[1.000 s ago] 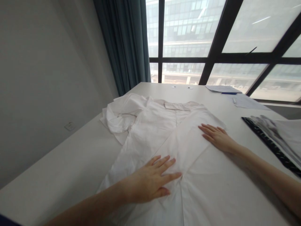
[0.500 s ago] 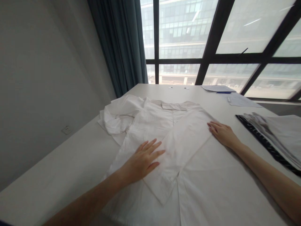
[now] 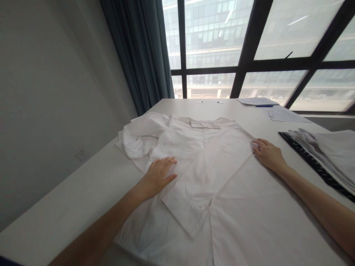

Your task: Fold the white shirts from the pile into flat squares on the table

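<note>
A white shirt (image 3: 184, 147) lies spread on the white table, its collar (image 3: 205, 125) toward the window. One sleeve (image 3: 205, 177) is laid diagonally across the body, its cuff end near the middle. The other sleeve (image 3: 141, 138) is bunched out at the far left. My left hand (image 3: 159, 175) rests on the shirt just left of the folded sleeve, fingers stretched out and holding nothing. At the shirt's right edge, below the shoulder, my right hand (image 3: 267, 153) has its fingers curled onto the cloth, pinching a bit of the edge.
To the right lies a stack of folded white and grey cloth (image 3: 330, 147) with a black patterned strip (image 3: 307, 159). Papers (image 3: 288, 115) and a blue pen (image 3: 264, 106) are at the table's far right. A grey wall (image 3: 55, 92) borders the table's left side.
My left hand has slid left, off the folded sleeve, with its fingers closer together. My right hand has shifted slightly right and up, its fingers now curled at the shirt's edge.
</note>
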`<state>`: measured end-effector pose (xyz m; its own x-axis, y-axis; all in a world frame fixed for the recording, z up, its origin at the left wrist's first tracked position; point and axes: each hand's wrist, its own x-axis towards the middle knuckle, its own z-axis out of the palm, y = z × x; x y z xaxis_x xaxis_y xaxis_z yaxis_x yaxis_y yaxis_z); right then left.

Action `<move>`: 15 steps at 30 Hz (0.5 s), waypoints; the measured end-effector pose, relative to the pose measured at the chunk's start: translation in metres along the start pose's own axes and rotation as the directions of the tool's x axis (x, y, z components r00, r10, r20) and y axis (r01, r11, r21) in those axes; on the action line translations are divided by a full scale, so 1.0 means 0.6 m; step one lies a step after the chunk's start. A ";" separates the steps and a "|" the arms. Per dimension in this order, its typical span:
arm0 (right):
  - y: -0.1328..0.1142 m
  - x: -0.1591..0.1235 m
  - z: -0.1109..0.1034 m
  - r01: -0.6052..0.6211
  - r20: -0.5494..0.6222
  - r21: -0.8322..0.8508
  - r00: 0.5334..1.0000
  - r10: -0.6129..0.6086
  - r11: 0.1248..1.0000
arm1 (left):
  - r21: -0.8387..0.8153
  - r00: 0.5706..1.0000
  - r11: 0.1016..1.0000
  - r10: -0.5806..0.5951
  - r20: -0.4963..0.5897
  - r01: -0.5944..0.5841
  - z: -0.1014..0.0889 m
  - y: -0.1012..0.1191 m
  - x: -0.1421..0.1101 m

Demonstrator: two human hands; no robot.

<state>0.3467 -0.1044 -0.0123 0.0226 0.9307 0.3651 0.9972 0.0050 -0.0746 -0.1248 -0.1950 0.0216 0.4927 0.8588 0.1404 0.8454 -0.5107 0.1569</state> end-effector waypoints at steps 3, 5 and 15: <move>0.011 0.003 0.002 -0.063 -0.007 0.000 0.998 0.063 0.998 | 0.038 0.993 0.996 -0.073 -0.095 0.076 0.006 -0.022 0.002; 0.017 0.005 0.004 -0.075 -0.006 0.004 0.997 0.075 0.997 | 0.089 0.985 0.985 -0.139 -0.104 0.149 0.010 -0.039 0.000; 0.000 -0.005 -0.017 -0.006 -0.007 -0.045 1.000 0.006 0.999 | 0.213 0.967 0.953 -0.240 0.086 0.218 -0.003 -0.070 -0.015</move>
<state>0.3474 -0.1110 -0.0039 0.0292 0.9281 0.3712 0.9992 -0.0174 -0.0352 -0.1652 -0.1815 0.0157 0.2910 0.9566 0.0140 0.9565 -0.2905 -0.0279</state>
